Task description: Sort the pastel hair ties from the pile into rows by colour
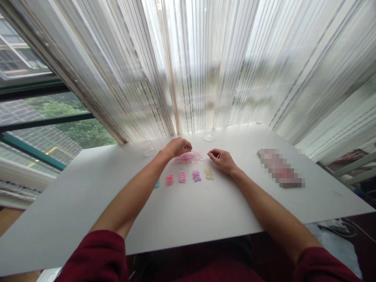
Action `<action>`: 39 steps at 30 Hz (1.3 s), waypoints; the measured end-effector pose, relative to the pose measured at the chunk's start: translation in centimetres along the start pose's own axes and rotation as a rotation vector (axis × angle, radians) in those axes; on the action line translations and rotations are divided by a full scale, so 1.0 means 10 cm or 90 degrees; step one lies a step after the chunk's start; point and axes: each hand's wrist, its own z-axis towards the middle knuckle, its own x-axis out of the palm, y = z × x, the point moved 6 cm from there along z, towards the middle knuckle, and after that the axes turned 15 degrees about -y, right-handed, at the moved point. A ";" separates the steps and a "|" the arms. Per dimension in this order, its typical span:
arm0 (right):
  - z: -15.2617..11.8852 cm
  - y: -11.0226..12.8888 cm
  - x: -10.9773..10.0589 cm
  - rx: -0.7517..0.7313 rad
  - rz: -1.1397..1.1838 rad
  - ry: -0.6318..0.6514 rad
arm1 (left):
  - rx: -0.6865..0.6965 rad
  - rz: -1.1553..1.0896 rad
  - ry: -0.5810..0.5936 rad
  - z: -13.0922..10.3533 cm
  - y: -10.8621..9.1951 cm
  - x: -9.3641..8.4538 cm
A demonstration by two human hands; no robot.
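A loose heap of thin pink strip-like pieces (188, 158), with some paler ones mixed in, lies on the white table. My left hand (178, 147) is at the heap's far left side, fingers closed in a pinch. To the right of the heap, my right hand (221, 159) also pinches, thumb against finger; what either holds is too small to make out. Nearer me runs a row of small colour groups: teal (157, 183), partly behind my left forearm, coral red (170, 179), pink (182, 177), purple (196, 176) and pale yellow (208, 174).
A clear round lid or dish (209, 137) sits at the table's back edge. Another clear container (149, 148) stands left of my left hand. A blurred-out flat object (282, 168) lies at right. Striped sheer curtains (199, 78) hang behind the white table (188, 219).
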 end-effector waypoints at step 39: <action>-0.13 0.43 -0.13 -0.151 0.014 0.048 | -0.138 -0.469 0.139 -1.64 -0.50 0.01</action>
